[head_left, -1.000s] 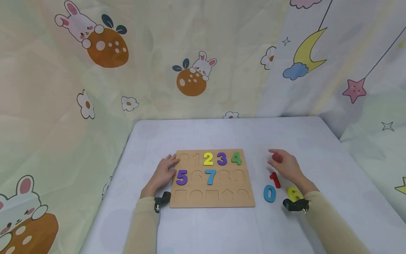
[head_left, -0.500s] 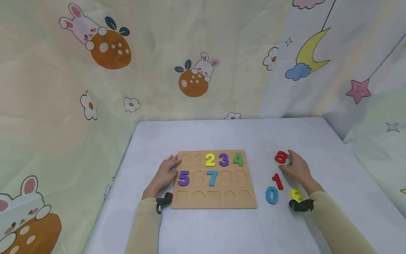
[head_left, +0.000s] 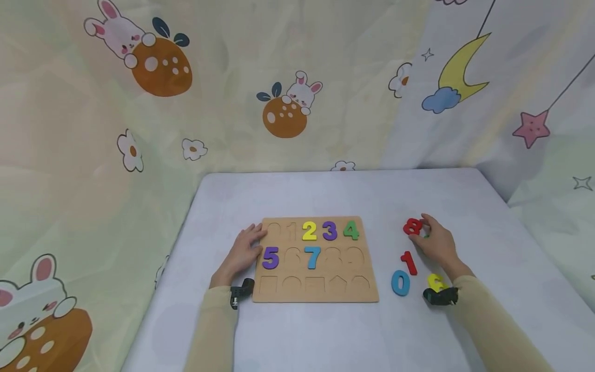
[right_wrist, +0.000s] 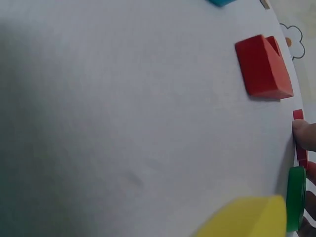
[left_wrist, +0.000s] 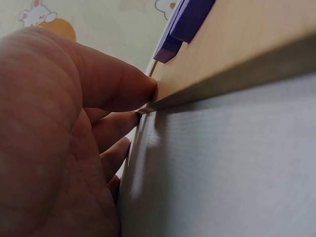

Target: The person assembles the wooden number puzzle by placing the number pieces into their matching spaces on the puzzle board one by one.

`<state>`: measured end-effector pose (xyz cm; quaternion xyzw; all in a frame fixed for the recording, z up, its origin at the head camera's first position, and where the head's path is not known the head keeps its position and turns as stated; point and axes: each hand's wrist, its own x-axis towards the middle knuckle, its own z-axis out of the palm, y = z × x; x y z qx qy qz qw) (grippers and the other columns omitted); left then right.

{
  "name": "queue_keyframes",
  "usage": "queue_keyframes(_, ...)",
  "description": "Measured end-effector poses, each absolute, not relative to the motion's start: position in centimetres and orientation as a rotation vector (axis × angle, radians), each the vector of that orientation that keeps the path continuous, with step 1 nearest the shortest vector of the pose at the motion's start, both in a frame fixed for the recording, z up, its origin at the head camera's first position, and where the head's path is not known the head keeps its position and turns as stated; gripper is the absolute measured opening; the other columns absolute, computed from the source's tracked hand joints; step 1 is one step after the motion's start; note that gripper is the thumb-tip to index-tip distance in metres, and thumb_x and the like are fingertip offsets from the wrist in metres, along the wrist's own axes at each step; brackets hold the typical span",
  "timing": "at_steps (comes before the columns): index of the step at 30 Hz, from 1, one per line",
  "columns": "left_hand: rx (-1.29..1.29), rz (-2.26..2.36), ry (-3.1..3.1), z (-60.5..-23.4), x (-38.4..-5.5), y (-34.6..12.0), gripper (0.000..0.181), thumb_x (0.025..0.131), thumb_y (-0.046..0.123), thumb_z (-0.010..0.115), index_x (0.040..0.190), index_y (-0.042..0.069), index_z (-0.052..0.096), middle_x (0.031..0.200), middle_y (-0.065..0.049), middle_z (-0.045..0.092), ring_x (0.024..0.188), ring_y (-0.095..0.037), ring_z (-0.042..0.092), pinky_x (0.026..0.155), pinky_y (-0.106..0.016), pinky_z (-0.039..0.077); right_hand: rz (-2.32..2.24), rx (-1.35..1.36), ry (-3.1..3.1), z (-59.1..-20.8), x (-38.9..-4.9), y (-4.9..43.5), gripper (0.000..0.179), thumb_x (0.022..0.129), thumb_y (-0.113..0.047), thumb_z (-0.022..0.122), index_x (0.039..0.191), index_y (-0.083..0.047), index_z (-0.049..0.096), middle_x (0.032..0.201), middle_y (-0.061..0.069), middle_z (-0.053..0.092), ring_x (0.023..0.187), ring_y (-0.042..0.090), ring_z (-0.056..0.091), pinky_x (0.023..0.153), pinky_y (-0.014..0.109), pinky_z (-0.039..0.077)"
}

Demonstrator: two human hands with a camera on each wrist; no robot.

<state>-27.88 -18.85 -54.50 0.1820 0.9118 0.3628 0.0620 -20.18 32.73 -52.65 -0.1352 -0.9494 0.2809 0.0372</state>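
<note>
At the table's right, my right hand (head_left: 437, 240) pinches the red number 8 (head_left: 412, 226) between thumb and fingertips. In the right wrist view the red 8 (right_wrist: 301, 154) shows edge-on under the thumb, with a green piece (right_wrist: 296, 197) beside it near the other fingers. The green piece is mostly hidden by the hand in the head view. My left hand (head_left: 241, 257) rests its fairly straight fingers at the left edge of the wooden number board (head_left: 316, 294). In the left wrist view the thumb (left_wrist: 123, 86) touches the board's edge, close to the purple 5 (left_wrist: 187, 22).
On the board sit a yellow 2 (head_left: 309, 231), purple 3 (head_left: 330, 231), green 4 (head_left: 351, 230) and blue 7 (head_left: 312, 257) among bare recesses. Right of it lie a red 1 (head_left: 409, 262), blue 0 (head_left: 400, 283) and yellow number (head_left: 437, 282), partly behind the wrist camera.
The right hand first held the red 8 further left, with fingers over it. It then shifted right beside the 8, and now its fingertips have closed on it. The left hand stays at the board.
</note>
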Motion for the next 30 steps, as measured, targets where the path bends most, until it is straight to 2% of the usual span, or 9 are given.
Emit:
queue_keyframes(16, 0.548, 1.110, 2.772, -54.4, -27.7, -19.3, 0.048, 0.090, 0.006, 0.057, 0.138, 0.003, 0.054, 0.155, -0.010, 0.036, 0.148, -0.029, 0.019, 0.123, -0.044, 0.004, 0.915, -0.311, -2.885, -51.4, -20.1, 31.1, 0.081, 0.087, -0.019, 0.072, 0.151, -0.001, 0.027, 0.140, 0.030, 0.042, 0.127, 0.052, 0.039, 0.097, 0.065, 0.044)
queue_keyframes(26, 0.582, 1.129, 2.771, -54.6, -27.7, -19.2, 0.049, 0.088, 0.004, 0.058, 0.137, 0.001, 0.054, 0.154, -0.014, 0.038, 0.147, -0.033, 0.021, 0.122, -0.049, 0.005, 0.946, -0.203, -2.864, -51.1, -19.6, 28.4, 0.078, 0.086, -0.019, 0.073, 0.150, -0.006, 0.031, 0.139, 0.024, 0.046, 0.123, 0.044, 0.044, 0.088, 0.059, 0.054)
queue_keyframes(30, 0.547, 1.120, 2.749, -54.3, -27.7, -19.1, 0.049, 0.090, 0.006, 0.057, 0.138, 0.003, 0.054, 0.155, -0.010, 0.036, 0.148, -0.029, 0.019, 0.123, -0.045, 0.003, 0.962, -0.174, -2.870, -51.3, -19.3, 27.4, 0.078, 0.086, -0.021, 0.074, 0.150, -0.007, 0.033, 0.139, 0.023, 0.047, 0.123, 0.043, 0.045, 0.089, 0.058, 0.054)
